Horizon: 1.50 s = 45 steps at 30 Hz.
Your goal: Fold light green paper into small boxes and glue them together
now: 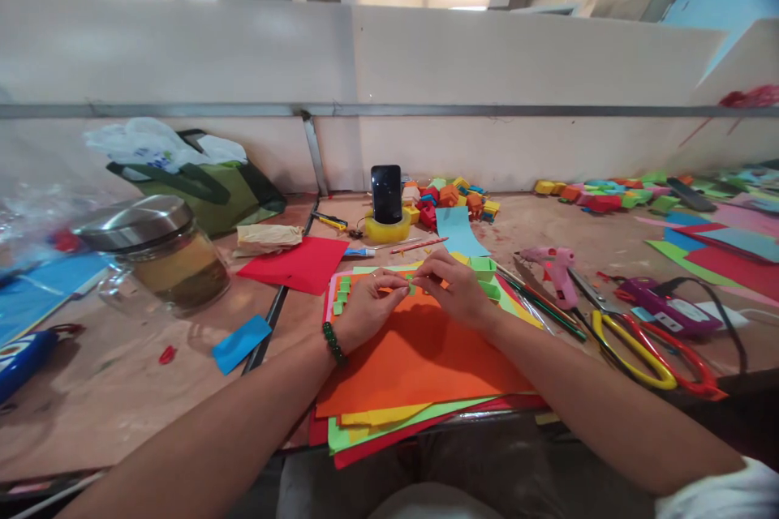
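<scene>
My left hand and my right hand meet over a stack of coloured paper sheets with an orange sheet on top. Both pinch a small green paper piece between the fingertips. A green bead bracelet circles my left wrist. Several small green paper squares lie in a row just left of my left hand. A folded green paper box sits just beyond my right hand.
A glass jar with a metal lid stands at the left. A phone is propped in a yellow tape roll. A pink glue gun, scissors, pencils and piles of folded coloured paper pieces lie around.
</scene>
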Available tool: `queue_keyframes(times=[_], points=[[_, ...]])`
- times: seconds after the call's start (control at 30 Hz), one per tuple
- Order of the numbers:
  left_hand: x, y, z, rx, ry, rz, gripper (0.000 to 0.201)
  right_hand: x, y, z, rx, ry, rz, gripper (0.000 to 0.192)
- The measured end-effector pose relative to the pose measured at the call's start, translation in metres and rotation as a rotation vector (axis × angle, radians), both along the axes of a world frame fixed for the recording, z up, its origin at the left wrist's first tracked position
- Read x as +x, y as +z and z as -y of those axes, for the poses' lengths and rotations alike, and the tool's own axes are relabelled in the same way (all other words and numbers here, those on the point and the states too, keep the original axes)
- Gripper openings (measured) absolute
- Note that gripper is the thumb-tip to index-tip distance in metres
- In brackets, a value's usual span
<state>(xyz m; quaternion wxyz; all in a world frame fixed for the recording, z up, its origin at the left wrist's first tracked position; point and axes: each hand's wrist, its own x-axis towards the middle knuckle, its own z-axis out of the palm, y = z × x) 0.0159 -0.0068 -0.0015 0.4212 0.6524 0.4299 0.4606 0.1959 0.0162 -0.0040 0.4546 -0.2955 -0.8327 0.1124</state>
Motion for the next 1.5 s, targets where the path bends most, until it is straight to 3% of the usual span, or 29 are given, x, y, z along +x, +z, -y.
queue_keyframes(times=[0.17, 0.3, 0.43, 0.53, 0.73, 0.9, 1.0, 1.1, 1.2, 1.27, 1.4, 1.43, 1.5], points=[[0.001, 0.004, 0.002, -0.032, -0.023, 0.006, 0.02, -0.004, 0.0, 0.003, 0.055, 0.0, 0.043, 0.018], [0.0, 0.005, -0.001, -0.14, 0.022, 0.055, 0.026, 0.003, 0.0, -0.004, -0.023, 0.002, 0.023, 0.018], [-0.004, 0.003, -0.008, -0.246, 0.09, 0.145, 0.035, 0.022, 0.003, -0.018, -0.007, -0.24, -0.037, 0.024], [-0.007, 0.0, -0.012, -0.298, 0.082, 0.154, 0.037, 0.028, 0.005, -0.02, -0.03, -0.333, 0.157, 0.018], [-0.008, 0.001, -0.013, -0.284, -0.003, 0.05, 0.033, 0.018, 0.003, -0.01, -0.11, -0.336, 0.606, 0.01], [-0.007, -0.001, -0.015, -0.283, 0.019, 0.08, 0.036, 0.024, 0.005, -0.017, -0.092, -0.243, 0.492, 0.022], [-0.008, -0.005, -0.018, -0.279, 0.081, 0.136, 0.04, 0.029, 0.008, -0.019, -0.024, -0.305, 0.423, 0.015], [-0.01, -0.007, -0.02, -0.24, 0.122, 0.075, 0.037, 0.029, 0.007, -0.018, -0.053, -0.329, 0.566, 0.029], [-0.012, -0.005, -0.019, -0.234, 0.096, -0.045, 0.03, 0.025, 0.004, -0.018, -0.185, -0.332, 0.677, 0.023], [-0.014, -0.002, -0.02, -0.196, 0.111, -0.091, 0.024, 0.024, 0.002, -0.019, -0.233, -0.308, 0.638, 0.018], [-0.017, 0.0, -0.024, 0.026, 0.331, -0.091, 0.02, 0.024, 0.003, -0.017, -0.253, -0.109, 0.299, 0.012], [-0.017, -0.001, -0.024, 0.037, 0.34, -0.061, 0.022, 0.024, 0.005, -0.014, -0.266, -0.046, 0.199, 0.01], [-0.015, -0.003, -0.022, -0.069, 0.218, 0.042, 0.029, 0.022, 0.009, -0.008, -0.305, 0.074, 0.041, 0.006]])
